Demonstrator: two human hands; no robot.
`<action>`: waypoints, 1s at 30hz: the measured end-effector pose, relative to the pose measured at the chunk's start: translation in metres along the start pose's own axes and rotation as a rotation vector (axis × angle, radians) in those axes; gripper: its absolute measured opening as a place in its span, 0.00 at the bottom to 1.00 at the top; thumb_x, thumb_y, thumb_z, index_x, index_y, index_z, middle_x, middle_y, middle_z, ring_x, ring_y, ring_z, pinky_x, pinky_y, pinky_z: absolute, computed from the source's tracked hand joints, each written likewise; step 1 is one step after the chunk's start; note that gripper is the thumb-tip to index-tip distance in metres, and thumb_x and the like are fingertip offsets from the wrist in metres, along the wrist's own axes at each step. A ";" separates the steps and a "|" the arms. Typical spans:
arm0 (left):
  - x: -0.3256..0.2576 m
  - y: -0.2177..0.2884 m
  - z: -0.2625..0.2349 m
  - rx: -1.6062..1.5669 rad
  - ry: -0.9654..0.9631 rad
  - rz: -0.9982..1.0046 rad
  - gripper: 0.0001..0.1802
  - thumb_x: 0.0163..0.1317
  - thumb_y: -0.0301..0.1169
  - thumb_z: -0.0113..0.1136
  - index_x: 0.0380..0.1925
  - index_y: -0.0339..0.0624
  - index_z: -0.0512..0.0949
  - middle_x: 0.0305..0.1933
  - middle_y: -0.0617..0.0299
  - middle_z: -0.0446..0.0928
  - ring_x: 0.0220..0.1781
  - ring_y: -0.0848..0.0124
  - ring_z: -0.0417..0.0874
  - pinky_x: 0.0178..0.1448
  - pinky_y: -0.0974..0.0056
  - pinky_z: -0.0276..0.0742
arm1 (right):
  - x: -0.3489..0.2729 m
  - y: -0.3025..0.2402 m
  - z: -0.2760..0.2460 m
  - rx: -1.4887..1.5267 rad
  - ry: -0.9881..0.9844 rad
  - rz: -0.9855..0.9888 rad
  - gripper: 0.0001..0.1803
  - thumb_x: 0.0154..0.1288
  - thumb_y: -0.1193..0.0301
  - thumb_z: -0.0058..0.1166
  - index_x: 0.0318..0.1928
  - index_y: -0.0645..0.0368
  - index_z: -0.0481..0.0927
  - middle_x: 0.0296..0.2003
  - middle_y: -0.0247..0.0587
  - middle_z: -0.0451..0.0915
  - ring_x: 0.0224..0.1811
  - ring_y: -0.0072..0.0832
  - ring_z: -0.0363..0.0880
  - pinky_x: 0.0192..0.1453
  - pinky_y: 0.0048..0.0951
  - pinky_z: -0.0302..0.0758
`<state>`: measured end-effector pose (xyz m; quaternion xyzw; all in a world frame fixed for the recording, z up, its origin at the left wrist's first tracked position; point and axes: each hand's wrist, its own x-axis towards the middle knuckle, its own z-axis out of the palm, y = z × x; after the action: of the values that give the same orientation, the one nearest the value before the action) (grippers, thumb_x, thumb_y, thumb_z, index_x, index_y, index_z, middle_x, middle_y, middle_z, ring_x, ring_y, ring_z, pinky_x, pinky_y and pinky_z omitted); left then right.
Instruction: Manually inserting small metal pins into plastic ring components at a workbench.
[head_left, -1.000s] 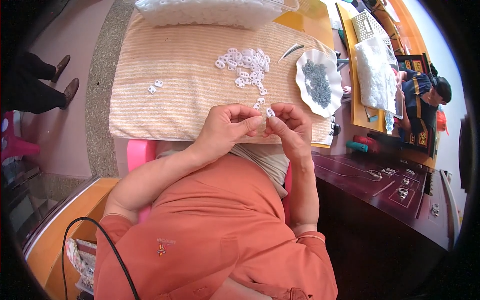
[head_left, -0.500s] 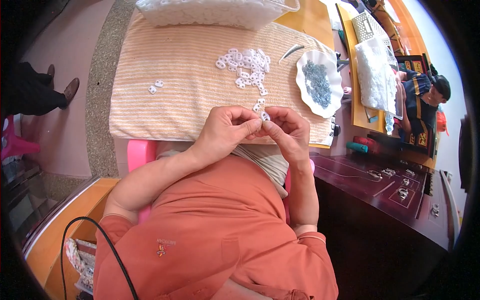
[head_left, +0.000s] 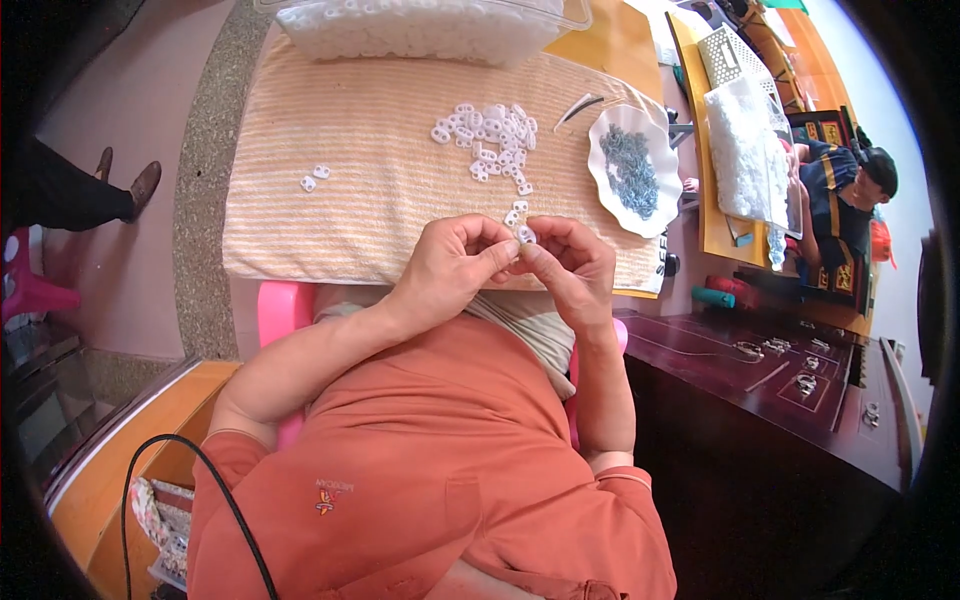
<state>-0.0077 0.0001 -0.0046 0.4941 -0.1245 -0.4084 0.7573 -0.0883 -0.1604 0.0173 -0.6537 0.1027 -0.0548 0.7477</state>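
Close together over the table's near edge, my left hand (head_left: 458, 262) and my right hand (head_left: 572, 265) meet at the fingertips. My right thumb and forefinger pinch a small white two-holed plastic piece (head_left: 527, 235). The left thumb and forefinger press together against its left side; anything tiny between them is hidden. Just beyond the fingertips lie a couple of loose white pieces (head_left: 516, 213) on the striped towel (head_left: 340, 220). Farther up spreads a pile of similar white pieces (head_left: 490, 128). Two more pieces (head_left: 315, 178) lie apart at the left.
A white scalloped dish (head_left: 600, 165) of small grey metal parts stands at the right, with tweezers (head_left: 578, 108) beside it. A clear bin (head_left: 420, 35) full of white pieces sits at the far edge. Another person (head_left: 845, 190) sits at a table farther right.
My hands stay joined around the white piece, with only slight finger movement. The whole view has shifted a little; nothing on the towel has visibly been moved.
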 end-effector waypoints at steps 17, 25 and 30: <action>0.000 -0.001 0.000 0.043 -0.006 0.002 0.07 0.66 0.29 0.59 0.37 0.35 0.77 0.33 0.65 0.78 0.32 0.80 0.78 0.39 0.73 0.77 | 0.006 0.009 -0.003 -0.049 0.256 -0.035 0.13 0.64 0.79 0.57 0.48 0.70 0.77 0.34 0.38 0.81 0.31 0.19 0.79 0.35 0.23 0.80; 0.001 -0.003 0.000 0.025 -0.015 -0.031 0.07 0.66 0.28 0.59 0.35 0.35 0.78 0.32 0.65 0.78 0.31 0.79 0.78 0.38 0.73 0.77 | 0.017 0.011 -0.032 -0.552 0.286 -0.015 0.10 0.63 0.75 0.59 0.44 0.67 0.79 0.30 0.34 0.79 0.26 0.16 0.74 0.29 0.20 0.72; 0.001 -0.004 -0.001 0.017 -0.020 -0.038 0.07 0.66 0.29 0.59 0.35 0.35 0.78 0.32 0.65 0.78 0.32 0.79 0.78 0.38 0.73 0.77 | 0.013 -0.003 -0.028 -0.851 0.201 -0.216 0.10 0.64 0.77 0.57 0.46 0.66 0.79 0.33 0.35 0.77 0.25 0.16 0.73 0.28 0.21 0.70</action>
<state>-0.0086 -0.0010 -0.0083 0.4988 -0.1261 -0.4265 0.7439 -0.0821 -0.1904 0.0160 -0.9014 0.1194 -0.1485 0.3889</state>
